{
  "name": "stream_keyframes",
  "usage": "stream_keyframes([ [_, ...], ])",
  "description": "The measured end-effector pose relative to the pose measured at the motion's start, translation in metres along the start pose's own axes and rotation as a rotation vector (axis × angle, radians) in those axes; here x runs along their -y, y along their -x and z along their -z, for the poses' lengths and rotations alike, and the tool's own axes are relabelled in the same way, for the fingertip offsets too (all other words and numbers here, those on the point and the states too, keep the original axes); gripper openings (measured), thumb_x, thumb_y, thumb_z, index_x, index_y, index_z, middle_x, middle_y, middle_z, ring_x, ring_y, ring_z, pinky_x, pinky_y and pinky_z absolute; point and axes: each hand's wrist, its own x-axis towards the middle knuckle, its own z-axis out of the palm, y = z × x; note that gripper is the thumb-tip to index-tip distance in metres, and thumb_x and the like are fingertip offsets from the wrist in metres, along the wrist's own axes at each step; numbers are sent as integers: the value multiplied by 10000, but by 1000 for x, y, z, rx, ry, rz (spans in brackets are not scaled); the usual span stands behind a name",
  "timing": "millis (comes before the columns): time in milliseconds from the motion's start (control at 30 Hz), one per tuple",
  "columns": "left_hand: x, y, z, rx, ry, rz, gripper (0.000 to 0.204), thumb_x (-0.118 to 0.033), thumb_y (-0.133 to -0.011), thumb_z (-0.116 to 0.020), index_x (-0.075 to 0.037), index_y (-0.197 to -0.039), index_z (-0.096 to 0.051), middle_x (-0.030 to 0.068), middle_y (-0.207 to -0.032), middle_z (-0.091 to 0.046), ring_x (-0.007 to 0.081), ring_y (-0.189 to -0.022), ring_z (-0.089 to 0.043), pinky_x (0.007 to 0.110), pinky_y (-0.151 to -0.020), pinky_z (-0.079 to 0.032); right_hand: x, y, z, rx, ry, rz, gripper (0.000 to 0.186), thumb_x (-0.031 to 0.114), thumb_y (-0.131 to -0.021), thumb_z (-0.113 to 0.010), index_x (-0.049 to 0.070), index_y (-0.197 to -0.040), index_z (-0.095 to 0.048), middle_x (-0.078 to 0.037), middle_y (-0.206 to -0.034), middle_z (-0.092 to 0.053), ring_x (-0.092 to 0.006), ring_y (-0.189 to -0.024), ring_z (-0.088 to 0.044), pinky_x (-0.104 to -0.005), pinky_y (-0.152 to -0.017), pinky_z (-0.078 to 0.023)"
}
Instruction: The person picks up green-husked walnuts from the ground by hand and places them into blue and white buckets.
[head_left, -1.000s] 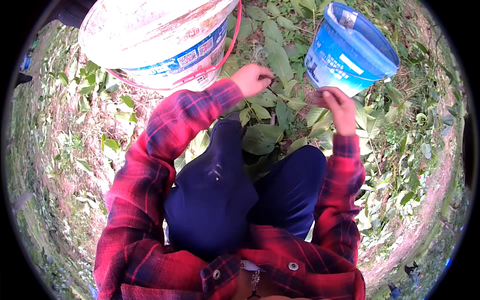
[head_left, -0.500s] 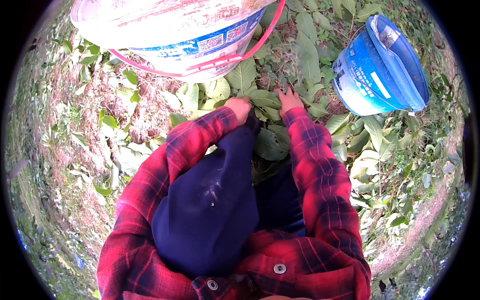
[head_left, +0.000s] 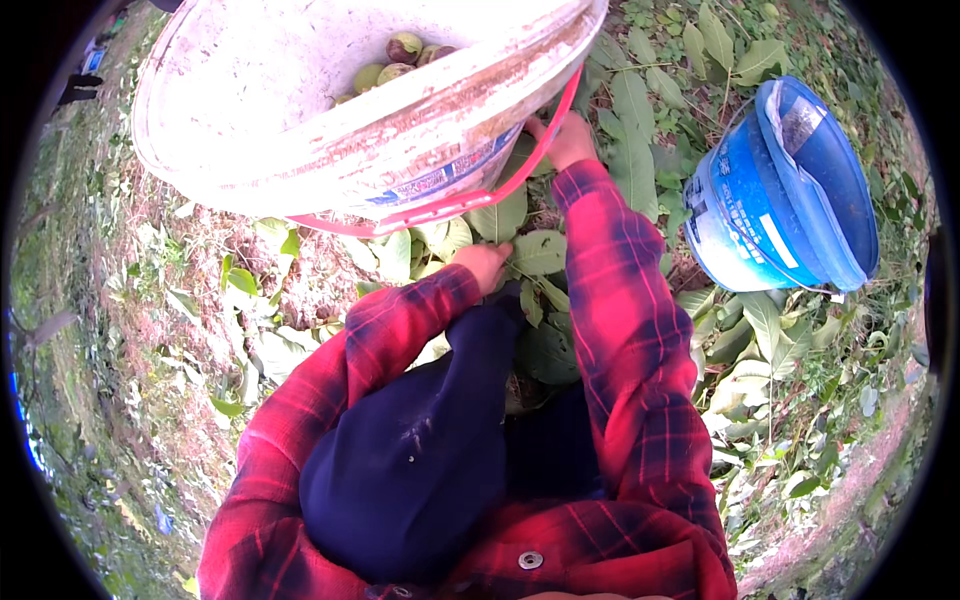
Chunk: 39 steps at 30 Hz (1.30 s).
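A large white bucket (head_left: pixel 330 150), its wall smeared with dirt, stands in front of me at the top of the view. Several round green-brown fruits (head_left: pixel 395 72), like walnuts in their husks, lie inside it. My right hand (head_left: pixel 570 140) reaches beside the bucket's right wall, its fingers partly hidden behind the pink handle (head_left: pixel 440 211); their grip does not show. Lower down, my left hand (head_left: pixel 484 265) is closed, its fingertips at the edge of a broad green leaf (head_left: pixel 538 252) just above my dark-clad knee.
A blue bucket (head_left: pixel 770 190) leans to the right with its mouth turned away from me, something pale inside its rim. Broad fallen leaves (head_left: pixel 745 370) and low weeds cover the ground around. Dry grass (head_left: pixel 190 330) spreads on the left.
My right hand has moved away from the leaves, up to the white bucket's side. My left hand stays low by the leaf. The white bucket's inside and fruits have come into view.
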Motion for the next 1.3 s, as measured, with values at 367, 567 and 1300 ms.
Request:
stream_keyframes([
  [367,4,39,-4,322,-144,82,152,-199,-618,-522,-62,-652,-577,126,-668,-569,297,-631,-557,398,-567,-454,2,1,2,-210,325,103,459,335,-701,-562,36,-1034,-461,-127,-926,-527,-250,-763,-540,-347,-662,-438],
  [567,-5,19,29,-156,51,-84,193,-171,-652,-533,-47,-799,-545,137,-692,-528,311,-635,-526,369,-584,-435,-8,115,101,411,-1269,-188,468,349,-778,-417,67,-1147,-358,-139,-932,-504,-174,-569,-501,-296,-457,-431],
  [1300,-34,-44,-5,244,-466,-39,366,-111,-543,-614,-30,-887,-520,162,-916,-506,279,-804,-549,376,-635,-463,-7,185,223,-562,862,295,283,168,-532,-690,54,-713,-506,-105,-660,-515,-281,-621,-503,-354,-553,-392],
])
